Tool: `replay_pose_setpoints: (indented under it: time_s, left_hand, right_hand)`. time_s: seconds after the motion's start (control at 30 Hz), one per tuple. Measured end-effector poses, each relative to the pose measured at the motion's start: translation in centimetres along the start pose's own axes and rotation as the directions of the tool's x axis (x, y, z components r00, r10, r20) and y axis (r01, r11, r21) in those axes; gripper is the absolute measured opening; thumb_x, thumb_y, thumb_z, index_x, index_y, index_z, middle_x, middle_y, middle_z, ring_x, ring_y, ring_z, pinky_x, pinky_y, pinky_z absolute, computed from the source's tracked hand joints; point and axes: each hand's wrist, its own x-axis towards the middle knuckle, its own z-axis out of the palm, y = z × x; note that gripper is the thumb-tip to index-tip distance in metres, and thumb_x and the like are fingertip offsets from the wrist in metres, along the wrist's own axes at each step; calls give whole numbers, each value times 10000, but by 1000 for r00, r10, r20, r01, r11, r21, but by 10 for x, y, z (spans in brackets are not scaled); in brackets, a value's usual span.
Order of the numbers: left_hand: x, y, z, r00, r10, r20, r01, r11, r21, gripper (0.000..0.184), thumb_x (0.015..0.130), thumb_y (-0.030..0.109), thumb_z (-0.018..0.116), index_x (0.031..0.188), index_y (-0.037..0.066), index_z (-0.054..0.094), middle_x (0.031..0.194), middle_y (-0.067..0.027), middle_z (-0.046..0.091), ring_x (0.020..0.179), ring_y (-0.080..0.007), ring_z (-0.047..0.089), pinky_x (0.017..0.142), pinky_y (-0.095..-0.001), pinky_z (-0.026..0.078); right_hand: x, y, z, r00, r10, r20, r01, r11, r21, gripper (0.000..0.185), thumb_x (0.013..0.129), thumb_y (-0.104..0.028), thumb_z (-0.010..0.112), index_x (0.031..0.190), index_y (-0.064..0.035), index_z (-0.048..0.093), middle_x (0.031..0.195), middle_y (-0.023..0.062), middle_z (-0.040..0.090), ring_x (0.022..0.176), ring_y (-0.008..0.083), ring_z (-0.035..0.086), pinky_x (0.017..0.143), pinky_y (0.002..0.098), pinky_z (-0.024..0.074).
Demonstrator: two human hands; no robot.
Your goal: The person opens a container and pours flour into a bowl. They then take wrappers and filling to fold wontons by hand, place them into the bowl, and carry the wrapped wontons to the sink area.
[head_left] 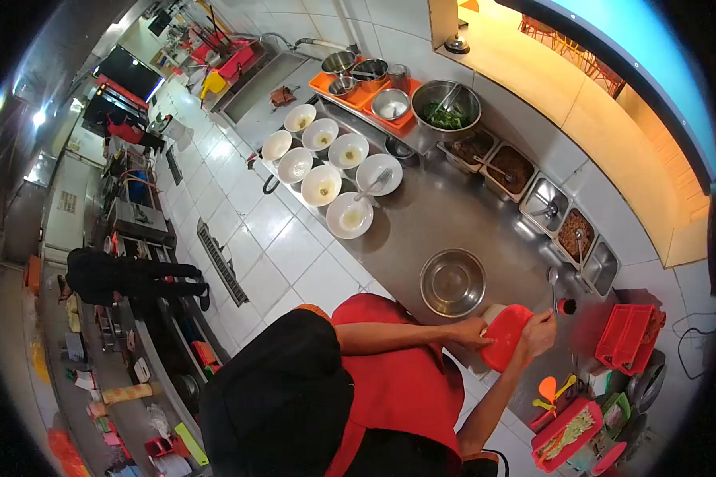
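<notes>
My left hand (471,332) is closed on the near edge of a red plastic container (507,338), which is tilted in front of me. A pale round tub shows partly behind it. My right hand (539,332) is at the container's other side, fingers closed around the thin handle of a spoon (554,288) that sticks up from the fist. Beside that hand a small red jar (566,306) with dark contents stands on the steel counter (398,238). An empty steel bowl (453,282) sits just beyond my left hand.
Several white bowls (321,185) with a little food line the counter's far left. Along the wall are steel food pans (509,171) and a bowl of greens (446,107). Red baskets (630,338) and a pink tray of cut vegetables (566,436) lie right. A co-worker (119,277) stands behind.
</notes>
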Motion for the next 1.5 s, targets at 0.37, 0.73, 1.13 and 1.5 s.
replay_pose_setpoints:
  time_s: [0.37, 0.73, 1.13, 1.5]
  left_hand:
    - [13, 6, 9, 971, -227, 76, 237, 953, -189, 415, 798, 372, 665, 765, -41, 664, 675, -168, 663, 662, -262, 677, 648, -410, 522]
    - [-12, 11, 33, 962, -53, -267, 54, 999, -6, 418, 828, 347, 663, 1001, -33, 667, 895, -244, 677, 843, -353, 673, 769, -434, 507]
    - [3, 1, 59, 966, -257, -37, 227, 905, -361, 364, 890, 344, 675, 839, -16, 643, 564, -82, 585, 453, -182, 560, 452, -337, 463]
    - [7, 9, 28, 979, -206, 9, 192, 898, -396, 344, 887, 353, 694, 766, 47, 592, 540, 5, 519, 454, -82, 517, 416, -263, 401]
  right_hand:
    - [39, -31, -6, 968, -131, 215, 121, 991, 59, 507, 955, -366, 439, 805, 62, 664, 800, 273, 648, 744, 445, 636, 671, 500, 480]
    - [11, 21, -19, 985, 17, 171, 2, 994, -110, 542, 947, -448, 447, 738, 14, 637, 787, 239, 649, 758, 429, 629, 681, 519, 473]
    - [29, 22, -1, 976, -220, 1, 220, 975, 35, 329, 897, -290, 492, 730, -52, 646, 763, 190, 660, 679, 390, 642, 612, 490, 501]
    - [33, 7, -50, 987, -134, 84, 126, 988, 88, 560, 987, -388, 422, 648, 5, 632, 665, 258, 609, 634, 455, 608, 613, 535, 469]
